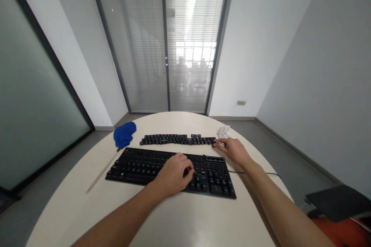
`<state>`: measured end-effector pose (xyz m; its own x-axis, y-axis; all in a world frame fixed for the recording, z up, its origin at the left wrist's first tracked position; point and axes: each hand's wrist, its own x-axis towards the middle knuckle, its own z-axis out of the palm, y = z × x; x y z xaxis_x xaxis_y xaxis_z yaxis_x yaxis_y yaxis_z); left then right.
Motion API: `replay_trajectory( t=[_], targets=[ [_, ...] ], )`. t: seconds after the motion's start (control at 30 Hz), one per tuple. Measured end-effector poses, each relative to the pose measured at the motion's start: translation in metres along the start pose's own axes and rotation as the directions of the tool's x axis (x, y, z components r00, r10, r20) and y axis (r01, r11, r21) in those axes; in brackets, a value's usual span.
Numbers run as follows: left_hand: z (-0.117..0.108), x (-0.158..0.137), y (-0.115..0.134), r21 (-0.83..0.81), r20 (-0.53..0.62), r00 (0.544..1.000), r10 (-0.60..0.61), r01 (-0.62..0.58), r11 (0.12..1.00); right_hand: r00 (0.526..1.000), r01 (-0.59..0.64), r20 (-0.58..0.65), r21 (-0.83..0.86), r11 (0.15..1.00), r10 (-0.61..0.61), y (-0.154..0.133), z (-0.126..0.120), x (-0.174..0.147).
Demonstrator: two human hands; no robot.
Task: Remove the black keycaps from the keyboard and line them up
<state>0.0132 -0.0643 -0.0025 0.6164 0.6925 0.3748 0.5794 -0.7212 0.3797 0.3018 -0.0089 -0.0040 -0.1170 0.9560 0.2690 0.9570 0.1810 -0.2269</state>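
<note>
A black keyboard (136, 166) lies at a slight slant across the round table. My left hand (175, 173) rests on its middle-right part, fingers curled in and thumb near the fingertips. Whatever those fingers may hold is too small and dark to make out. Beyond the keyboard, loose black keycaps (166, 139) stand in uneven rows. My right hand (232, 149) reaches to the right end of these rows, its thumb and fingers closed on a small black keycap (213, 145). Part of the keyboard is hidden under my left hand.
A blue cloth (124, 134) sits at the table's left edge, beside a thin pale stick with a dark tip (101, 172). Crumpled white tissue (223, 131) lies behind my right hand. A black cable (271, 173) runs off right. A chair (339, 202) stands at lower right.
</note>
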Motion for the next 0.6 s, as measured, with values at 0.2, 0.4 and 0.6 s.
replay_trajectory(
  t=[0.2, 0.4, 0.6],
  targets=[
    [-0.002, -0.005, 0.004, -0.013, 0.018, 0.993, 0.119, -0.119, 0.993, 0.980, -0.009, -0.187, 0.283, 0.959, 0.065, -0.010, -0.028, -0.014],
    [0.003, -0.005, -0.002, -0.012, 0.022, 0.994, 0.111, -0.111, 0.994, 0.988, 0.020, -0.146, 0.475, 0.880, 0.056, -0.022, -0.045, -0.028],
    [0.002, -0.005, 0.000, 0.008, 0.025, 0.995, 0.101, -0.101, 0.995, 0.989, 0.025, 0.114, 0.523, 0.852, -0.099, -0.039, -0.046, -0.034]
  ],
)
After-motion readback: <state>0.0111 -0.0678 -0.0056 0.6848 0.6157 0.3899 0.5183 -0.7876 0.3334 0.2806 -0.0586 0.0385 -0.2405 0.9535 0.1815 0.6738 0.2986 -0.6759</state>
